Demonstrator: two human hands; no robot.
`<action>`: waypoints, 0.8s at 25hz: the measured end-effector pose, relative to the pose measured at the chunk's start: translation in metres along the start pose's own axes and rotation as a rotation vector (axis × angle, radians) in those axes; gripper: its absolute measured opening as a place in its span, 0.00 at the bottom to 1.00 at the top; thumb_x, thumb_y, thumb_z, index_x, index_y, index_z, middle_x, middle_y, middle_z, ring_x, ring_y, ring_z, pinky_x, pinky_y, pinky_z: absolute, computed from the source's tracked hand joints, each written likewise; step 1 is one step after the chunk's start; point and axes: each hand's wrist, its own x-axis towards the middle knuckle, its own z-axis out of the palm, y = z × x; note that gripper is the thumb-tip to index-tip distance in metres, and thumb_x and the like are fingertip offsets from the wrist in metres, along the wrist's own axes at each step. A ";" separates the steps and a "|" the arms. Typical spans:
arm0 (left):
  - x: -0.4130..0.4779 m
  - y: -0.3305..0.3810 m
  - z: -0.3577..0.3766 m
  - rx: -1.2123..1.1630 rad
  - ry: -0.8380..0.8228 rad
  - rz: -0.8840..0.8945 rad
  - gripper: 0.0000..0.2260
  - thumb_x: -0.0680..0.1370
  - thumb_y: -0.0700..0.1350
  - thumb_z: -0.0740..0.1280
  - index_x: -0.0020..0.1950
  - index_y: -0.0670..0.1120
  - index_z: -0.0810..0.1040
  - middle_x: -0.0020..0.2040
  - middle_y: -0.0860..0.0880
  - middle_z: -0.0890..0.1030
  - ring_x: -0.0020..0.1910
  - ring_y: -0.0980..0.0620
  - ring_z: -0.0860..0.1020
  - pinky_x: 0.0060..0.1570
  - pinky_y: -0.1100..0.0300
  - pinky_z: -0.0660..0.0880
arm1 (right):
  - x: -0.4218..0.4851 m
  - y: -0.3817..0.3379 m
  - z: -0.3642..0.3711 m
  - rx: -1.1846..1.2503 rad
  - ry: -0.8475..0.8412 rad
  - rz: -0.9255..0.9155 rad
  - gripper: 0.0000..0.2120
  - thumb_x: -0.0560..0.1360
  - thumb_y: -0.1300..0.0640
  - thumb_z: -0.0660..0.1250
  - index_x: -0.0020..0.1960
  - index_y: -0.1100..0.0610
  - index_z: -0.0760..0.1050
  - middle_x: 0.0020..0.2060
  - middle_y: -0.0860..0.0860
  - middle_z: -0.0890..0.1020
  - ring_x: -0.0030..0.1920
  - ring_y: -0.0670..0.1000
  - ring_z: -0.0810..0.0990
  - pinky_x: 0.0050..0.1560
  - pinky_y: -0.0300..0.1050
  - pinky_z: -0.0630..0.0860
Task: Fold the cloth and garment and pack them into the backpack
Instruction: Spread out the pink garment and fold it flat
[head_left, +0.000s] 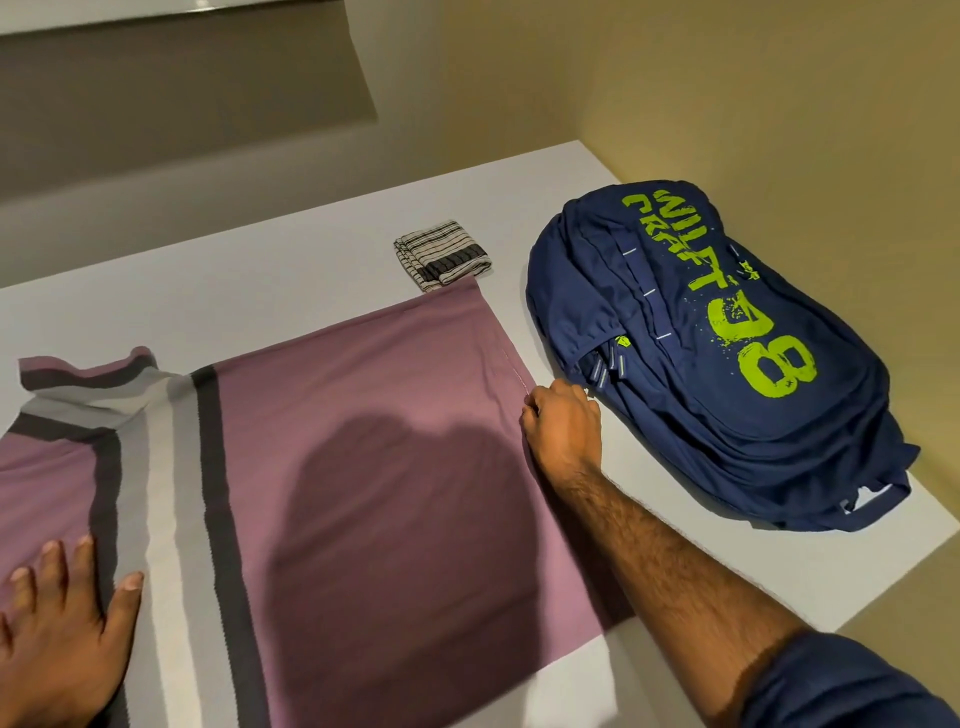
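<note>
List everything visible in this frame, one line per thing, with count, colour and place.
garment: one, mauve with grey, white and dark stripes, spread flat on the near part of the table.
folded cloth: one, cream with dark stripes, by the garment's far corner.
backpack: one, navy with lime-green print, lying on the table's right side.
table: one, pale grey-white, under everything.
wall: one, beige, behind the backpack.
left hand: one, fingers straight, pressing on the garment's striped part, lower left.
right hand: one, fingers curled on the garment's right edge, beside the backpack.
sleeve: one, dark blue, on the right arm, lower right.
</note>
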 end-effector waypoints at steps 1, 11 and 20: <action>0.000 0.002 -0.001 0.007 -0.007 -0.002 0.37 0.76 0.74 0.47 0.82 0.62 0.44 0.84 0.46 0.53 0.81 0.36 0.54 0.77 0.34 0.52 | 0.001 0.002 -0.001 0.003 0.006 0.019 0.09 0.80 0.56 0.65 0.54 0.57 0.82 0.49 0.54 0.81 0.52 0.56 0.76 0.55 0.52 0.71; -0.003 0.007 -0.001 0.114 -0.033 -0.023 0.39 0.75 0.76 0.41 0.83 0.59 0.42 0.84 0.49 0.44 0.83 0.41 0.47 0.78 0.36 0.49 | 0.009 -0.016 -0.001 0.042 -0.058 0.120 0.10 0.80 0.53 0.67 0.56 0.57 0.82 0.52 0.55 0.81 0.55 0.56 0.77 0.57 0.52 0.71; -0.009 0.010 -0.003 0.213 -0.016 0.008 0.37 0.79 0.72 0.43 0.83 0.52 0.49 0.84 0.44 0.50 0.80 0.35 0.54 0.76 0.33 0.55 | 0.006 -0.008 0.001 -0.036 0.085 0.258 0.07 0.80 0.55 0.68 0.56 0.56 0.79 0.52 0.54 0.81 0.54 0.56 0.77 0.54 0.53 0.71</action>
